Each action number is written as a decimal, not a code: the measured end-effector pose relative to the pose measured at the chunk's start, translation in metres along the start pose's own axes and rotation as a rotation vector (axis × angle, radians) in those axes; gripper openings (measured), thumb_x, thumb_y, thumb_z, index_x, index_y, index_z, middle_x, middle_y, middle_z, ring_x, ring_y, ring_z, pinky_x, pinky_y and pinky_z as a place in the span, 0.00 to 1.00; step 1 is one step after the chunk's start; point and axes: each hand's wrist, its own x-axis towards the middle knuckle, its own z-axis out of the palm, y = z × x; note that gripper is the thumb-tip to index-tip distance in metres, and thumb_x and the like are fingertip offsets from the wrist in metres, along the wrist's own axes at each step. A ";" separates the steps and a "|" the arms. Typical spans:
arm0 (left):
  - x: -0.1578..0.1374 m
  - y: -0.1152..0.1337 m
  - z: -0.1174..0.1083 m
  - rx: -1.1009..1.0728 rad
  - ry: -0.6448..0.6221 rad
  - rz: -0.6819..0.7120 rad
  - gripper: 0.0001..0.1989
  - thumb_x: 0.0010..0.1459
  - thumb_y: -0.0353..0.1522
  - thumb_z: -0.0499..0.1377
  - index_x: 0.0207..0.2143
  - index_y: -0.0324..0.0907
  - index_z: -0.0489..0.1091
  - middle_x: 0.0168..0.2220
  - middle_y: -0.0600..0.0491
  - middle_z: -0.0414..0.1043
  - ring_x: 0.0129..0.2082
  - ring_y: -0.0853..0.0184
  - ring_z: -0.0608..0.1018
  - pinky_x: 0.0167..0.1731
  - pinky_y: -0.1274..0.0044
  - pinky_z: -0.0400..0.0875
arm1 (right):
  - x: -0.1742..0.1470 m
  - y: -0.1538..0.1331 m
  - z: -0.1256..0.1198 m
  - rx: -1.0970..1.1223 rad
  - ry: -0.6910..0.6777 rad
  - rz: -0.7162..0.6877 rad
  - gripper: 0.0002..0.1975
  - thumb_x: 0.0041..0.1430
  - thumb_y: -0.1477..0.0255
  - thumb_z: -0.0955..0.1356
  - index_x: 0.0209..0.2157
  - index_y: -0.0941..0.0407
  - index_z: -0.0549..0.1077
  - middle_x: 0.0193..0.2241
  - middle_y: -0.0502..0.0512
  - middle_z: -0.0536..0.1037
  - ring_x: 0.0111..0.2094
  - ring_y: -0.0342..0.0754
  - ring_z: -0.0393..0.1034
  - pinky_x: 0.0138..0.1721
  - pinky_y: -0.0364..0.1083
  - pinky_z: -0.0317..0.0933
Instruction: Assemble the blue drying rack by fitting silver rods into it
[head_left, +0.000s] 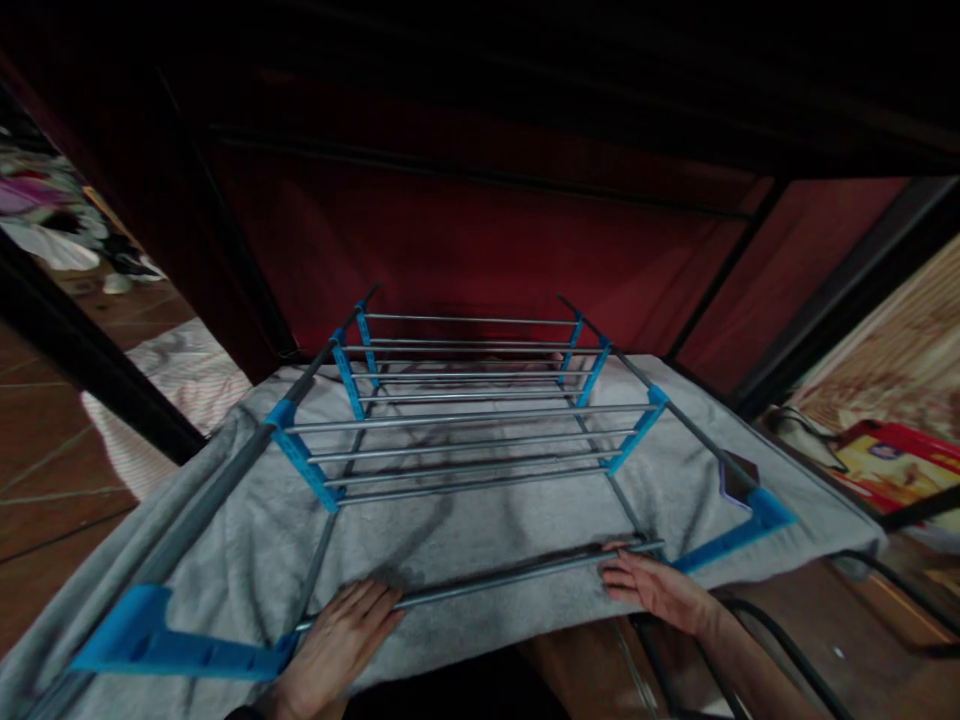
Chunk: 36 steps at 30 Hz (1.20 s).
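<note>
A rack [465,416] of grey metal tubes and blue plastic brackets lies on a grey blanket. Several thin rods span its two long side tubes. Nearest to me, a loose-looking metal rod [517,575] runs crosswise between both hands. My left hand [346,632] is closed over the rod's left part, close to a blue bracket [187,645] at the near left corner. With fingertips and thumb, my right hand [656,588] grips the rod near its right end, beside the right blue bracket [739,537]. Whether the rod's ends sit in the brackets I cannot tell.
The grey blanket [525,510] covers the table under the rack. A dark, phone-like object [739,477] lies by the right side tube. Dark red panels [487,240] stand behind. A red and yellow box [900,465] is at right; striped cloth [172,390] is at left.
</note>
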 end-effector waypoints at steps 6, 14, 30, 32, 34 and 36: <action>-0.006 -0.007 0.009 0.072 0.051 0.066 0.15 0.66 0.44 0.54 0.49 0.51 0.74 0.44 0.58 0.80 0.44 0.67 0.80 0.47 0.74 0.70 | 0.004 -0.003 -0.005 -0.035 -0.100 0.030 0.15 0.58 0.65 0.72 0.47 0.54 0.75 0.48 0.59 0.80 0.45 0.49 0.76 0.56 0.55 0.64; -0.004 -0.006 0.009 0.115 0.108 0.110 0.14 0.67 0.41 0.53 0.49 0.48 0.74 0.43 0.56 0.79 0.43 0.67 0.78 0.48 0.75 0.68 | 0.008 -0.004 -0.008 -0.075 -0.107 0.033 0.16 0.58 0.64 0.71 0.46 0.54 0.75 0.49 0.60 0.79 0.47 0.51 0.75 0.60 0.57 0.59; 0.002 0.005 -0.003 0.022 -0.016 -0.012 0.15 0.69 0.38 0.49 0.47 0.47 0.74 0.39 0.52 0.78 0.40 0.65 0.78 0.45 0.72 0.71 | 0.006 0.020 0.030 0.136 0.137 -0.329 0.13 0.50 0.69 0.76 0.38 0.55 0.78 0.46 0.56 0.81 0.50 0.51 0.74 0.61 0.56 0.61; 0.001 0.006 -0.003 0.040 0.002 -0.012 0.14 0.69 0.36 0.50 0.48 0.47 0.74 0.38 0.52 0.77 0.39 0.65 0.78 0.44 0.72 0.70 | 0.010 0.028 0.035 0.180 0.210 -0.398 0.13 0.48 0.68 0.77 0.37 0.54 0.78 0.43 0.54 0.81 0.48 0.51 0.75 0.59 0.55 0.62; 0.000 0.008 -0.004 0.066 0.013 -0.004 0.14 0.68 0.35 0.50 0.48 0.46 0.73 0.38 0.51 0.77 0.39 0.65 0.78 0.43 0.72 0.70 | 0.013 0.036 0.039 0.224 0.263 -0.457 0.13 0.47 0.67 0.78 0.35 0.53 0.78 0.40 0.52 0.82 0.46 0.50 0.76 0.58 0.55 0.63; 0.000 0.009 -0.004 0.090 0.023 0.003 0.14 0.68 0.34 0.50 0.48 0.44 0.73 0.38 0.50 0.77 0.38 0.64 0.78 0.43 0.71 0.70 | 0.015 0.042 0.044 0.257 0.299 -0.496 0.12 0.45 0.67 0.78 0.33 0.53 0.77 0.37 0.51 0.81 0.45 0.50 0.76 0.57 0.54 0.64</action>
